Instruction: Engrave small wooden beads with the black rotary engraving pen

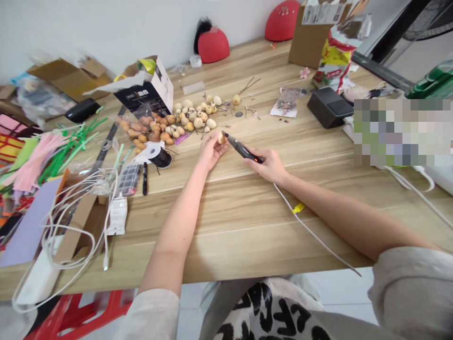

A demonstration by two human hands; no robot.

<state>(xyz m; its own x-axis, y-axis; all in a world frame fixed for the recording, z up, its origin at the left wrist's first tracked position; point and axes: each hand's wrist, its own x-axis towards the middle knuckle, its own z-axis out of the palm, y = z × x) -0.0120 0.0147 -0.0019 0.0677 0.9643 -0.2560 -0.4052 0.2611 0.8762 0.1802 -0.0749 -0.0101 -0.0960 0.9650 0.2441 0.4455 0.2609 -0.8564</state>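
My left hand [211, 152] is closed on a small tan gourd [222, 137], holding it a little above the table with the fingertips. My right hand [268, 164] grips a dark rotary tool [244, 150], its tip pointing left against or very close to the gourd; contact cannot be made out for certain. An orange light glows on the tool's body, and a pale cable [307, 225] trails from it toward the table's front edge. Just beyond my left hand lies a pile of pale gourds [198, 115], several with drawn marks, beside browner ones [155, 126] partly in clear plastic.
Left of my arm are a spool of black cord [161, 157], a black marker [145, 179], a compartment box [129, 178] and coiled white cables [78, 222]. A black box [331, 107], a bead bag [286, 101] and a snack bag [334, 59] stand at the right back.
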